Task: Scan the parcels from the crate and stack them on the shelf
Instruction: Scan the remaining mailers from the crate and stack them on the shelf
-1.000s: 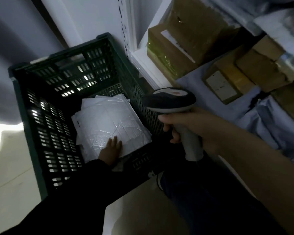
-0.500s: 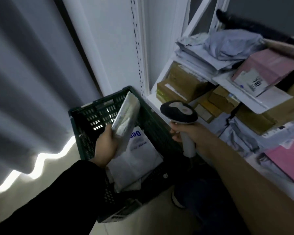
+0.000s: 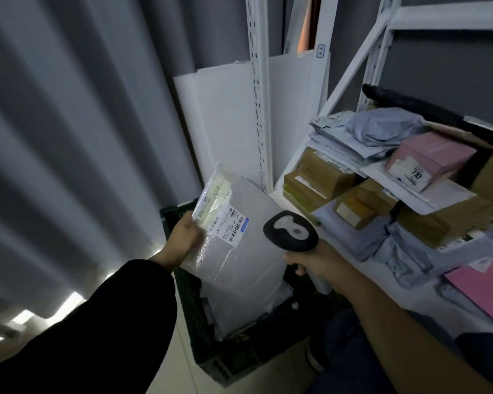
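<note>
The left hand (image 3: 184,237), out of a black sleeve (image 3: 103,322), grips a flat grey parcel (image 3: 239,251) by its left edge, fingers curled and clamped on the clear wrap; the parcel is held tilted just above the dark crate (image 3: 225,362) at about 6 o'clock, its white barcode label (image 3: 230,225) facing up; more pale parcels lie inside the crate beneath it. The right hand (image 3: 322,265) is wrapped tight round the handle of a black-and-grey scanner (image 3: 291,231), whose head sits just beside the parcel's right edge. The crate stands on a pale floor (image 3: 180,331); grey pleated curtain (image 3: 69,137) fills 9 to 11 o'clock, light showing under its hem; a white board (image 3: 219,123) leans at 12 o'clock behind a slotted white post (image 3: 258,95). White metal shelving (image 3: 450,18) takes up 1 to 4 o'clock; it is crowded with brown cardboard boxes (image 3: 316,177), crumpled grey mailers (image 3: 382,129) and a pink box (image 3: 430,155).
</note>
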